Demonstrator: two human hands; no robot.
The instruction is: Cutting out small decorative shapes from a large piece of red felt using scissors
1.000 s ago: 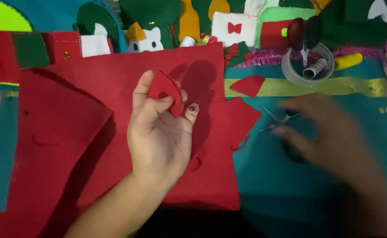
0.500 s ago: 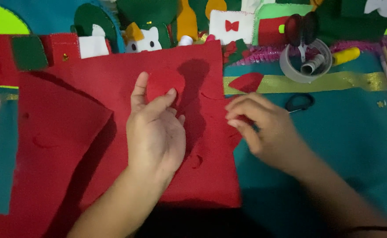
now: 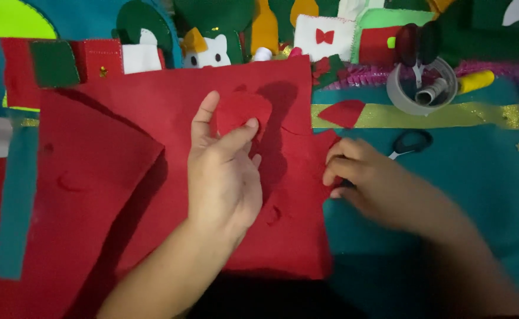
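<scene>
The round red piece (image 3: 243, 112) under my left hand (image 3: 224, 177) is soft matt felt, like the big red sheet (image 3: 171, 106) below it. The teal cloth (image 3: 478, 171) by my right hand (image 3: 369, 180) looks equally dull, the gold ribbon (image 3: 448, 116) glittery, and the scissors (image 3: 410, 143) have glossy black plastic handles.

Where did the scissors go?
In the head view, the black-handled scissors lie on the teal felt at the right, just above the right hand and below the glittery gold strip.

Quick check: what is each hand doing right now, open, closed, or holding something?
Left hand: holds a small red felt piece between thumb and fingers.
Right hand: fingers curled at the red felt sheet edge; contents cannot be told.
</scene>
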